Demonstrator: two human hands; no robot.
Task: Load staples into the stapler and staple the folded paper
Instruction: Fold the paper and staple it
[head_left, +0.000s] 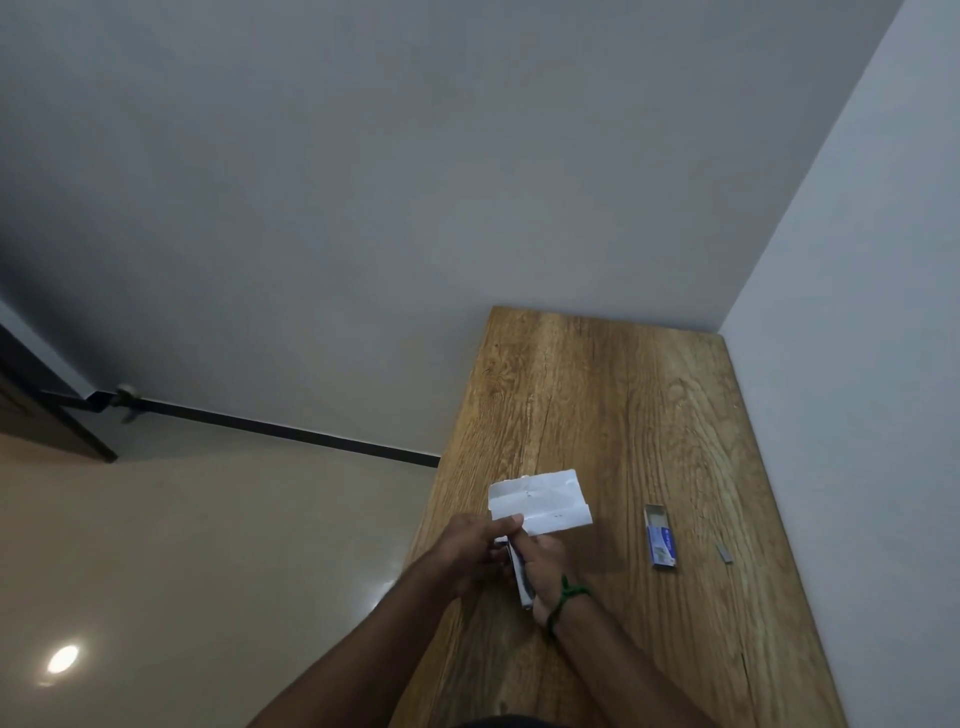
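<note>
Head view: both hands meet over the near left part of the brown wood-grain table (597, 405). Left hand (470, 548) pinches the near left corner of the white folded paper (540, 501), thumb on top. Right hand (540, 569), green cord bracelet (569, 597) at the wrist, is closed around a slim dark-and-silver stapler (521, 577), its nose at the paper's near edge. Right of them lies an open blue-and-white staple box (660, 538); further right, a small grey staple strip (724, 553).

Both forearms bare, no sleeves in frame. Right wrist has a green cord band (570, 597) knotted on top (dark strand hangs off it toward lower centre). Left hand (475, 545) and wrist: nothing worn.
</note>
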